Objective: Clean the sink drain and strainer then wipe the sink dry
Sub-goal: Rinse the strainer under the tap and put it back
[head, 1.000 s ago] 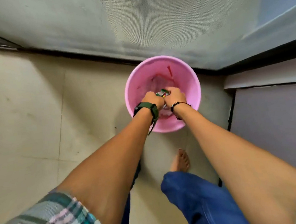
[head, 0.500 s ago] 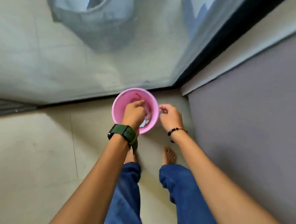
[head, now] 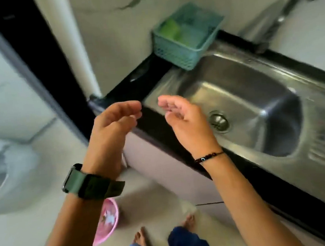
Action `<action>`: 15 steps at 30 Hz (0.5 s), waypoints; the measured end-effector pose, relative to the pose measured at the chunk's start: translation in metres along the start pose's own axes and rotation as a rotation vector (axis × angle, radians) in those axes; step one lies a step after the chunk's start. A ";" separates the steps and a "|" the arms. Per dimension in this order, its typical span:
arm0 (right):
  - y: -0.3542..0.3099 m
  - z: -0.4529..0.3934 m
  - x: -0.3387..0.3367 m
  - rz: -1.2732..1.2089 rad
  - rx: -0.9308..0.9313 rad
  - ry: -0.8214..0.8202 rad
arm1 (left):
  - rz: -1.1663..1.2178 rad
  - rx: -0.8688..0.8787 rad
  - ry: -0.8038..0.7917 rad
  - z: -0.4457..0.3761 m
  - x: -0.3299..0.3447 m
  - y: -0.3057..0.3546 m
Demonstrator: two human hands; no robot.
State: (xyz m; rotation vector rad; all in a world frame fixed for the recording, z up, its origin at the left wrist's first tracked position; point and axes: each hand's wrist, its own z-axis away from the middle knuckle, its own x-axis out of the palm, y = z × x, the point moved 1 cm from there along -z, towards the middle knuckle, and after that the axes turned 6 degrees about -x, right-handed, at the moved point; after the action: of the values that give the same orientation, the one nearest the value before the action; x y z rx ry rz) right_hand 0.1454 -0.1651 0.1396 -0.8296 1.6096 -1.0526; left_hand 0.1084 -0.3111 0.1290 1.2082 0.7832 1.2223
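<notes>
- Sitting at the bottom of the steel sink (head: 254, 85), the drain and strainer (head: 218, 121) show as one round metal fitting; blur hides whether it is clean.
- Sink is set into the dark table (head: 153, 123), with a tap (head: 278, 16) on the wall behind it.
- Left hand (head: 110, 126) and right hand (head: 185, 118) hang side by side above the table's front edge, apart from each other, fingers loosely curved, holding nothing.
- Risk, as judged: neither hand carries a cloth or brush, so reaching into the drain bare could mean a poor clean or a nicked finger on the strainer.
- Risk, as judged: water on the floor near bare feet could cause a slip.
- Green basket (head: 172, 51) stands at the sink's far corner, holding something green, possibly a sponge.
- Pink basin (head: 108, 228) sits on the floor below the left arm; contents unclear.
</notes>
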 end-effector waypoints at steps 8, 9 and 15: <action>0.039 0.021 -0.137 0.034 0.139 0.395 | -0.137 -0.038 -0.368 -0.033 0.163 0.005; 0.045 0.023 -0.150 0.044 0.152 0.414 | -0.148 -0.043 -0.399 -0.033 0.181 0.002; 0.073 0.034 -0.222 0.098 0.190 0.533 | -0.222 -0.096 -0.558 -0.030 0.274 -0.017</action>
State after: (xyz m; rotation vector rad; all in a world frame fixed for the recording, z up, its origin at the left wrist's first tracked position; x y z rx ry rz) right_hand 0.2360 0.0533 0.1494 -0.3498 1.9242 -1.4082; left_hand 0.1466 -0.0387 0.1467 1.2625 0.4208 0.6803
